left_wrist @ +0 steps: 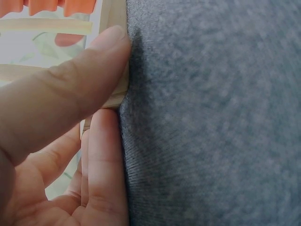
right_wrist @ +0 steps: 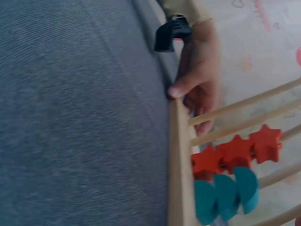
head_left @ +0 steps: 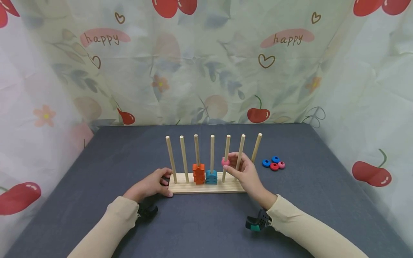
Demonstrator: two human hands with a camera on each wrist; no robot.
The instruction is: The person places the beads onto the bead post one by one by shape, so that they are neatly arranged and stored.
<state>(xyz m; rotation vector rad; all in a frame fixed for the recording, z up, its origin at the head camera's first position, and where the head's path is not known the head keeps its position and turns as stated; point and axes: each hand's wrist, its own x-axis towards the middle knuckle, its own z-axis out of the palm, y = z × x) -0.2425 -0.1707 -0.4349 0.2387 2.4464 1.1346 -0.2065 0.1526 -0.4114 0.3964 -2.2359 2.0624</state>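
The biggest thing before you is the printed cloth, which stands around the back and the sides with cherries, hearts and the word "happy". Under it there is the dark desk. Your two cream sleeves come in over its near side. In the middle of the desk lies the wooden peg board, with seven pegs upright or slightly tilted. Your left hand is at the left end of this board; its thumb is on the near corner and its fingers grip the end. Your right hand is near the right part of the board, and its thumb and fingers are clamped on a small pink ring. This ring is at the fifth peg from the left, around half of its height; the peg shows above and below it. On the third peg there are three orange stars, stacked, and on the fourth, just beside, three teal half-round pieces. To the right of the board, four loose rings lie close together on the desk: two blue, one red, one pink.
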